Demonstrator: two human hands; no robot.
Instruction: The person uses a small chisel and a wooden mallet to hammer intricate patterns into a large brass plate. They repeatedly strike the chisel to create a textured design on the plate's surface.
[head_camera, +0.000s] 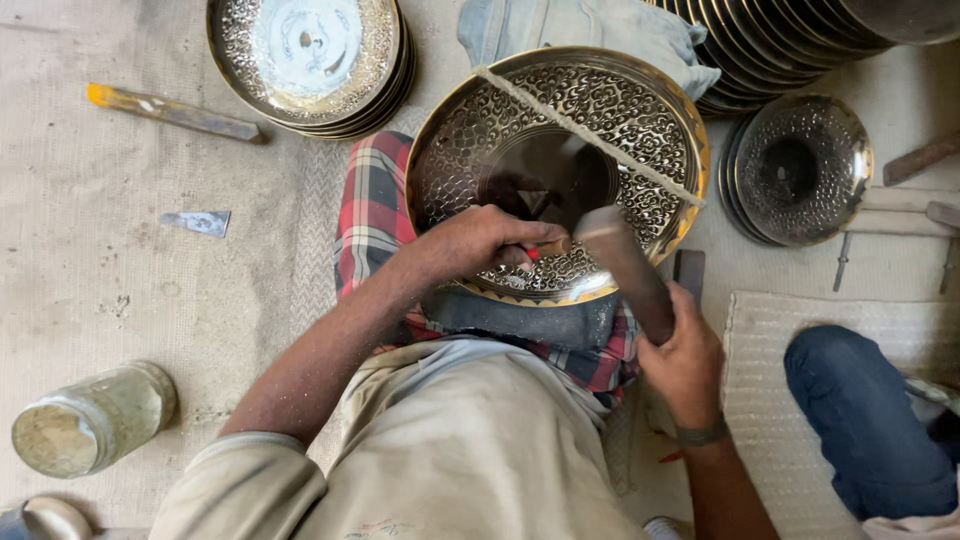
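A large engraved brass bowl (640, 120) rests tilted on my lap, its patterned inside facing up. A cord (590, 135) runs diagonally across its mouth. My left hand (480, 245) lies inside the bowl near the lower rim, closed on a small chisel (548, 247) whose tip touches the pattern. My right hand (685, 365) grips the handle of a wooden mallet (625, 265), whose head hovers just right of the chisel's end.
A stack of engraved plates (310, 60) sits at the top left, more stacked plates (800, 170) at the right. A yellow-tipped tool (170, 110), a metal scrap (200, 222) and a dusty jar (90, 420) lie on the floor at left. Another person's blue-trousered knee (870, 420) is at right.
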